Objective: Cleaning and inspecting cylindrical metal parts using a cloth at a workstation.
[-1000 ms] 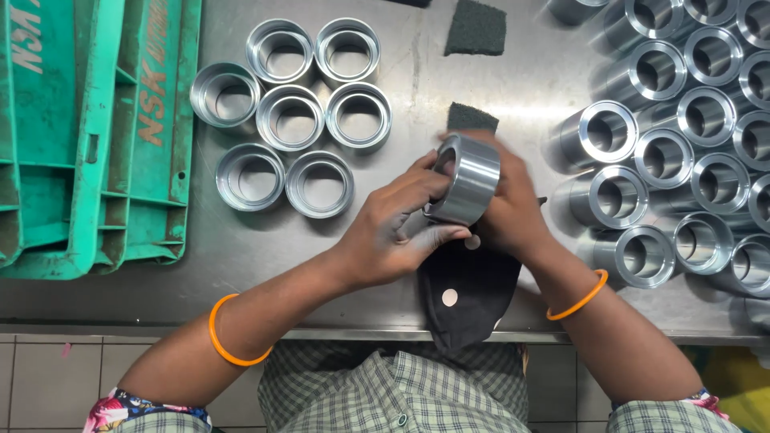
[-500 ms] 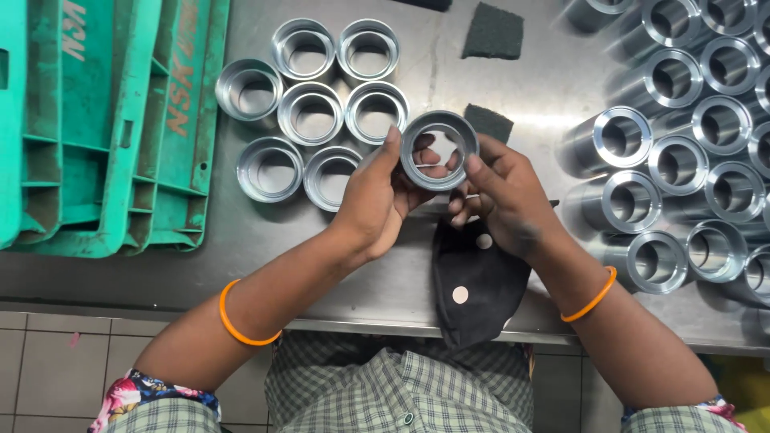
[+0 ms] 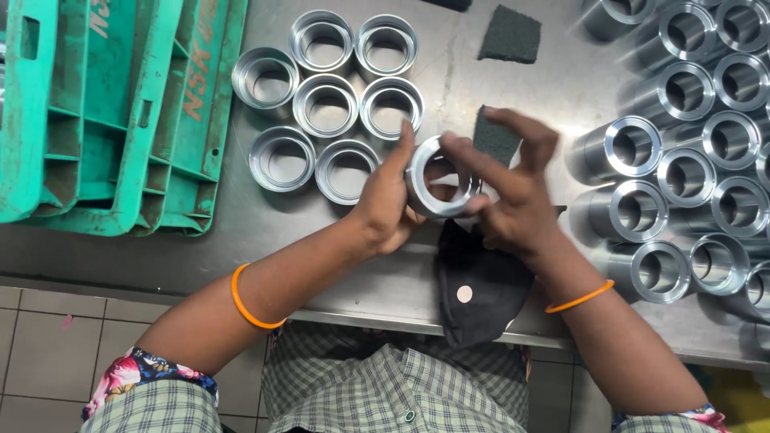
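Note:
I hold a shiny steel ring (image 3: 439,178) above the steel table (image 3: 241,232), its bore facing up. My left hand (image 3: 385,196) grips the ring's left side. My right hand (image 3: 509,188) touches the ring's right side, with one finger across its rim and the others spread. A dark grey abrasive pad (image 3: 493,138) lies just behind my right hand. A black cloth item (image 3: 473,289) with a round stud lies on the table edge under my wrists.
Several finished rings (image 3: 325,104) stand grouped at the left of my hands. Several taller steel sleeves (image 3: 682,176) crowd the right side. Green plastic crates (image 3: 104,112) lie at the far left. Another abrasive pad (image 3: 511,34) lies at the back.
The ring has turned from lying on its side to bore-up and dropped slightly toward the grouped rings. My right fingers have spread wider over it.

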